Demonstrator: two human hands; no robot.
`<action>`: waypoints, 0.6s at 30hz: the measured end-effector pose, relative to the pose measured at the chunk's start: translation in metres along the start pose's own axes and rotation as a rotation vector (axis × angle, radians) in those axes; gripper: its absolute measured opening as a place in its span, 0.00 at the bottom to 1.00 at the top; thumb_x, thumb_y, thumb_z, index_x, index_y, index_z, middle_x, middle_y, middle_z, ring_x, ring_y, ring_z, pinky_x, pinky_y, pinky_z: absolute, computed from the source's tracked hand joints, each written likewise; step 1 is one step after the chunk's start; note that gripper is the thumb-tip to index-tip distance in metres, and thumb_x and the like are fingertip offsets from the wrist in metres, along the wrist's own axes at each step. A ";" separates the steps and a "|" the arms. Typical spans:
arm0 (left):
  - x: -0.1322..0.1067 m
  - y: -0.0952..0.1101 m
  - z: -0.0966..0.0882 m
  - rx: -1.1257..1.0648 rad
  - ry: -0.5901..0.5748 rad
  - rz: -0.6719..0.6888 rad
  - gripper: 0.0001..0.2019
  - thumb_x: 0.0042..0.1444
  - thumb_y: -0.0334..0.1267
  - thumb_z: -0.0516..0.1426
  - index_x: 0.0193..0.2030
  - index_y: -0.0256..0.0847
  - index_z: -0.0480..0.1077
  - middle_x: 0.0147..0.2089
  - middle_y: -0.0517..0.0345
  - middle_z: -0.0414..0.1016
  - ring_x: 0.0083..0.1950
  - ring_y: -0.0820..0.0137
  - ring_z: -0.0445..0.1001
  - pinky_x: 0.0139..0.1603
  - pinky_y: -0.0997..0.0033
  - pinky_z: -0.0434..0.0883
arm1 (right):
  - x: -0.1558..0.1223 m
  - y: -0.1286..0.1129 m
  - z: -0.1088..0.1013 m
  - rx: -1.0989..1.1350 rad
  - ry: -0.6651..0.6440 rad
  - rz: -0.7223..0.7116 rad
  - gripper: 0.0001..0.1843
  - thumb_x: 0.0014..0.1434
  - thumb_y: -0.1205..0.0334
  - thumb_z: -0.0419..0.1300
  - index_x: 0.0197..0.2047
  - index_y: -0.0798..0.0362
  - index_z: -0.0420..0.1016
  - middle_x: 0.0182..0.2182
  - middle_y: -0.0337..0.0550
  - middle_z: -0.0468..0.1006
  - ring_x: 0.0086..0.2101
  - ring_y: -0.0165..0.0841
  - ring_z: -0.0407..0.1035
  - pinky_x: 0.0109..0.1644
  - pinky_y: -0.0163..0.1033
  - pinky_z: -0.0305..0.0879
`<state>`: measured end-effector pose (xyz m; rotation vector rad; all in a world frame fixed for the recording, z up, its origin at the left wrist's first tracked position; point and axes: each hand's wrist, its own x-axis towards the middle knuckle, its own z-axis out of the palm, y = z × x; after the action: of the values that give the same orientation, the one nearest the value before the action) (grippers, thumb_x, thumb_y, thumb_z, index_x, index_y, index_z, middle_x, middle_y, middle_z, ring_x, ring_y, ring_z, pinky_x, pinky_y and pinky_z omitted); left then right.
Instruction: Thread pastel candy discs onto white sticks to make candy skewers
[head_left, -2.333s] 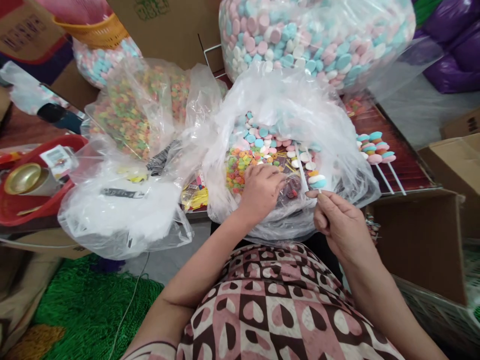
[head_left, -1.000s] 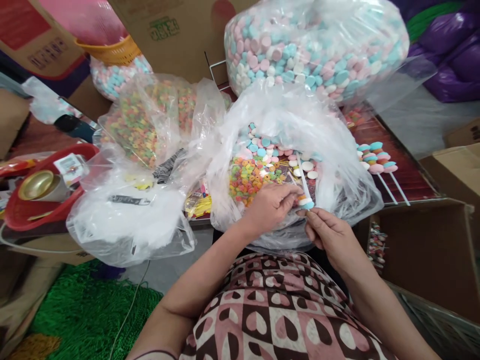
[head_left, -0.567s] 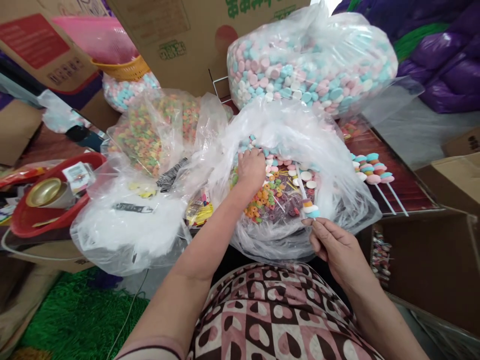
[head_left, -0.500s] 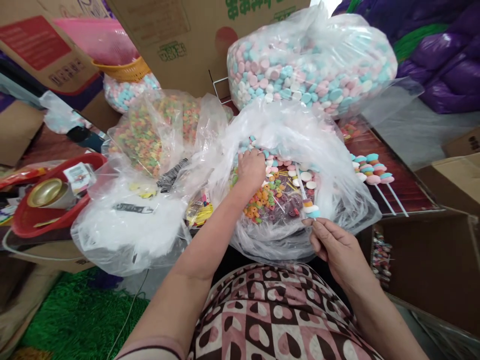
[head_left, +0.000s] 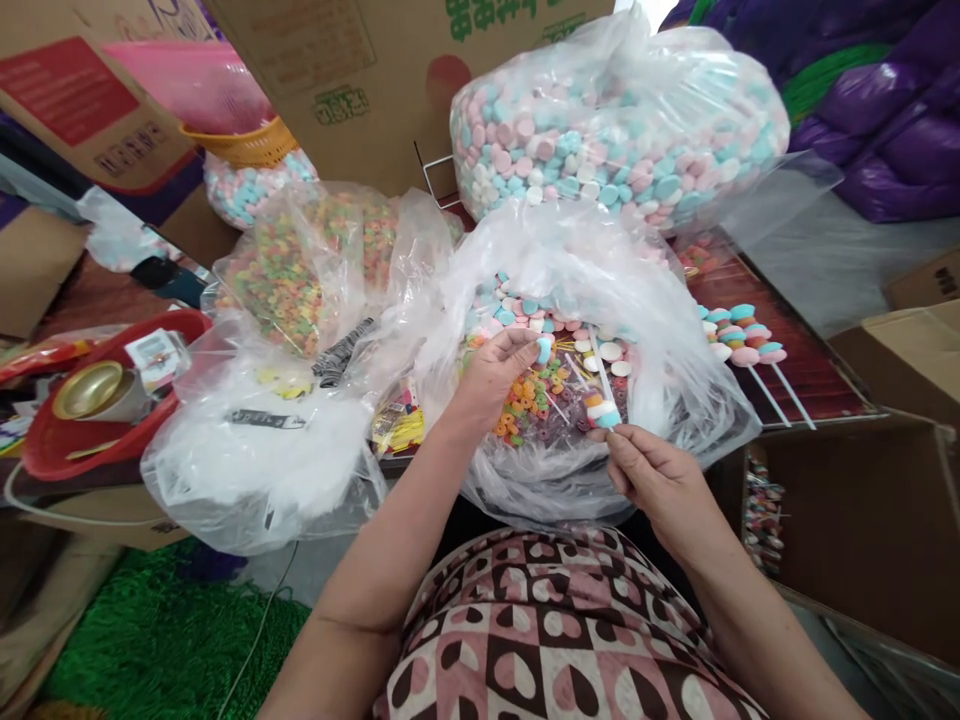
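My right hand [head_left: 651,478] pinches a white stick [head_left: 604,382] that carries a few candy pieces near its lower end, held over the open clear plastic bag [head_left: 675,330] in front of me. Pinched in the fingertips of my left hand [head_left: 496,372] is a blue candy disc [head_left: 544,350], above the loose candy in that bag. The bag holds pastel pink, blue and white discs [head_left: 525,305] at the back and small colourful rings [head_left: 525,400] nearer me.
A big sealed bag of pastel discs [head_left: 615,110] lies behind. Another bag of coloured rings [head_left: 292,270] is at the left, a red basin [head_left: 105,400] beyond it. Finished candy sticks [head_left: 739,335] lie on the red-brown surface at the right. Cardboard boxes [head_left: 847,500] surround.
My left hand has drawn back from the pastel discs at the far side of the bag toward the stick, now with a blue disc in its fingertips. My right hand has kept hold of the stick.
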<state>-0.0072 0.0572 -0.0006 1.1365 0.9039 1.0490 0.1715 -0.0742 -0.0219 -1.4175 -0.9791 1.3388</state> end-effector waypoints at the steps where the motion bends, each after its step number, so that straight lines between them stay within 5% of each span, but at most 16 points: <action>1: -0.005 -0.002 0.002 -0.020 -0.002 -0.009 0.14 0.51 0.47 0.67 0.38 0.41 0.74 0.37 0.59 0.78 0.37 0.74 0.74 0.41 0.72 0.72 | 0.000 0.001 0.001 -0.010 -0.003 -0.011 0.20 0.62 0.43 0.61 0.41 0.53 0.80 0.17 0.34 0.63 0.20 0.28 0.53 0.21 0.34 0.44; 5: -0.006 -0.008 0.001 0.112 0.049 0.017 0.09 0.58 0.42 0.62 0.43 0.42 0.76 0.43 0.57 0.81 0.42 0.72 0.77 0.46 0.70 0.73 | -0.001 0.000 0.002 0.043 0.051 -0.023 0.19 0.63 0.45 0.61 0.42 0.52 0.80 0.17 0.33 0.62 0.19 0.27 0.51 0.21 0.34 0.44; 9: 0.019 -0.003 -0.007 0.611 0.156 0.111 0.08 0.61 0.35 0.58 0.44 0.41 0.78 0.47 0.55 0.82 0.49 0.66 0.78 0.54 0.65 0.71 | -0.003 -0.003 0.003 0.136 0.107 0.011 0.18 0.61 0.46 0.63 0.42 0.53 0.80 0.17 0.32 0.61 0.18 0.25 0.49 0.20 0.33 0.42; 14: 0.053 -0.001 0.001 1.368 0.056 0.161 0.10 0.64 0.33 0.55 0.42 0.39 0.78 0.55 0.46 0.79 0.57 0.53 0.73 0.58 0.53 0.65 | -0.005 0.002 0.005 0.147 0.077 0.018 0.20 0.60 0.44 0.64 0.42 0.54 0.80 0.17 0.32 0.62 0.18 0.25 0.50 0.20 0.32 0.43; 18: 0.055 -0.006 0.009 1.649 -0.028 0.194 0.14 0.65 0.30 0.50 0.47 0.36 0.77 0.55 0.40 0.78 0.57 0.50 0.71 0.56 0.51 0.63 | -0.005 0.007 0.004 0.132 0.084 0.009 0.21 0.61 0.44 0.63 0.42 0.54 0.80 0.17 0.32 0.62 0.18 0.26 0.50 0.20 0.33 0.43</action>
<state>0.0178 0.1071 -0.0067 2.5742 1.7024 0.2088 0.1671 -0.0803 -0.0275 -1.3682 -0.8149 1.3150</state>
